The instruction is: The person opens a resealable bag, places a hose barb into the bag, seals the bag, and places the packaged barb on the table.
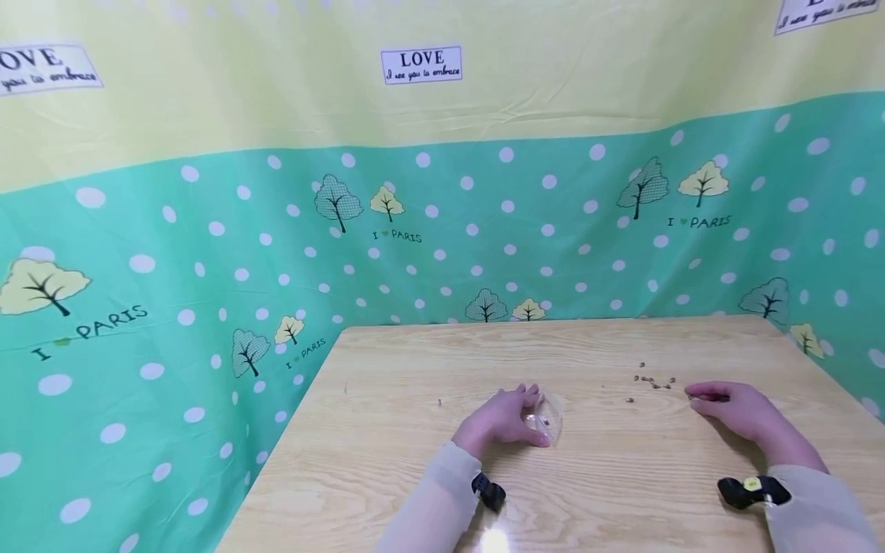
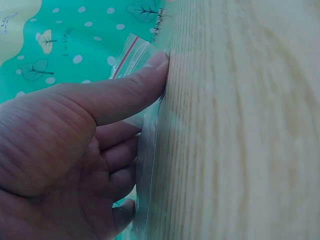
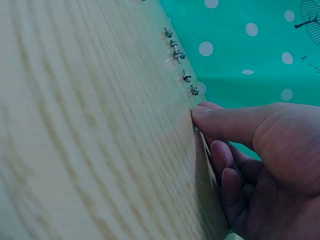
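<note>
My left hand [image 1: 503,418] rests low on the table, its thumb and fingers curled about a clear zip bag [image 1: 555,411]. A small metal piece [image 1: 546,422] shows in or under the bag. The red seal strip of the zip bag [image 2: 125,57] stands up behind the thumb in the left wrist view. On the right, my right hand [image 1: 743,408] pinches at the tabletop, thumb and forefinger together on what looks like a small metal screw, mostly hidden by the fingertips. Several small metal screws [image 3: 186,76] with dark rings lie just beyond that hand.
The pale wood table [image 1: 359,476] ends at a green, polka-dotted curtain [image 1: 442,223]. A loose screw [image 1: 629,399] lies apart from the cluster, between the hands. Another tiny piece [image 1: 439,402] lies left of the left hand.
</note>
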`<state>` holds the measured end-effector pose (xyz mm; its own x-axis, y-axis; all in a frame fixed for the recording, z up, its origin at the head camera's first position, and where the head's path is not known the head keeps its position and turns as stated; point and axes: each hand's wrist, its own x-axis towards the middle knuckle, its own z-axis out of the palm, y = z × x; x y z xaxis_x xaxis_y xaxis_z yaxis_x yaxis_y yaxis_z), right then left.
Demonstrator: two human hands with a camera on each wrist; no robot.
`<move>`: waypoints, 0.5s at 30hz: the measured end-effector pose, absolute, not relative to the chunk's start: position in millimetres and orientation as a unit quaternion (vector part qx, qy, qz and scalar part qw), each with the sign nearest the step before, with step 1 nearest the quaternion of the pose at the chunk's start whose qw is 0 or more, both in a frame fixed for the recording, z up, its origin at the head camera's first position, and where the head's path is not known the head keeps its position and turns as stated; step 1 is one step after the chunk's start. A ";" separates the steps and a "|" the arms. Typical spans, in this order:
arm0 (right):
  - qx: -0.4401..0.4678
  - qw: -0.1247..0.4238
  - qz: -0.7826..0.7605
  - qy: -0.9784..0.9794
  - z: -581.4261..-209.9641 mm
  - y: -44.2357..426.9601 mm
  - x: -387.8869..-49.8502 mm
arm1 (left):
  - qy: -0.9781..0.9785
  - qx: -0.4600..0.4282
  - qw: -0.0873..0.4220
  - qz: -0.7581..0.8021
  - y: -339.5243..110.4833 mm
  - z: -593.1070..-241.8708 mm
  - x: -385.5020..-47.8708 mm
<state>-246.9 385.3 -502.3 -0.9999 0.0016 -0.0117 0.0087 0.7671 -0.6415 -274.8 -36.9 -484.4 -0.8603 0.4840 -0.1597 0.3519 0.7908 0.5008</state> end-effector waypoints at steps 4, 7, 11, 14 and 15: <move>0.005 0.003 -0.335 0.942 -502.0 384.5 -247.2 | 0.935 0.230 0.138 0.231 -37.3 -485.8 -276.7; 0.007 0.005 -0.335 0.942 -501.5 383.7 -246.5 | 0.935 0.229 0.140 0.233 -37.7 -486.4 -276.6; 0.011 0.009 -0.336 0.942 -501.1 383.1 -246.3 | 0.934 0.227 0.142 0.235 -38.3 -487.1 -276.4; 0.021 0.012 -0.336 0.941 -501.2 383.3 -246.4 | 0.933 0.231 0.140 0.237 -38.1 -487.5 -277.1; 0.025 0.012 -0.336 0.941 -501.2 383.3 -246.1 | 0.933 0.231 0.139 0.238 -38.0 -487.6 -277.0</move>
<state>-246.1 383.3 -501.2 -0.9984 0.0399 -0.0389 0.0555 0.7729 -0.6321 -277.0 -38.0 -487.6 -0.8544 0.4976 -0.1496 0.3654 0.7801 0.5079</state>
